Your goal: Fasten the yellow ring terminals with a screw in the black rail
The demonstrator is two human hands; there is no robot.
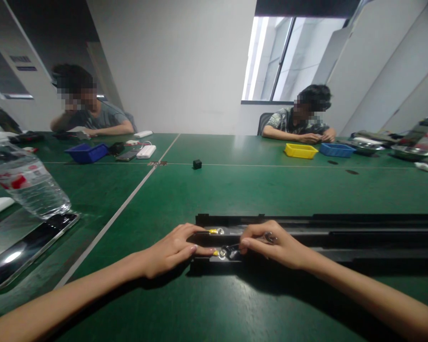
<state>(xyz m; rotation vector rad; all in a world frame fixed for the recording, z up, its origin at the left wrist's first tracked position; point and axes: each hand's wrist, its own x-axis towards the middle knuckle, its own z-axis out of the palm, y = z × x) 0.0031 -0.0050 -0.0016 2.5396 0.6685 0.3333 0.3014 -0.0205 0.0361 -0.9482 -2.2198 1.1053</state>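
A long black channel-shaped rail (342, 254) lies across the table in front of me. Near its left end sit two ring terminals with yellow sleeves, an upper terminal (216, 232) and a lower terminal (221, 253). My left hand (176, 247) rests over that end, fingers stretched apart, one fingertip at each yellow sleeve. Closed around a small dark wrench (231, 251) is my right hand (271, 244). One end of the wrench is at the lower terminal; its other end shows above my knuckles. The wrench's middle is hidden by my fingers.
A water bottle (24, 175) and a phone (28, 249) are at left. A small black cube (197, 164) sits mid-table. Farther back are a blue bin (87, 153), a yellow bin (300, 150) and a lighter blue bin (337, 149). Two people sit across the table.
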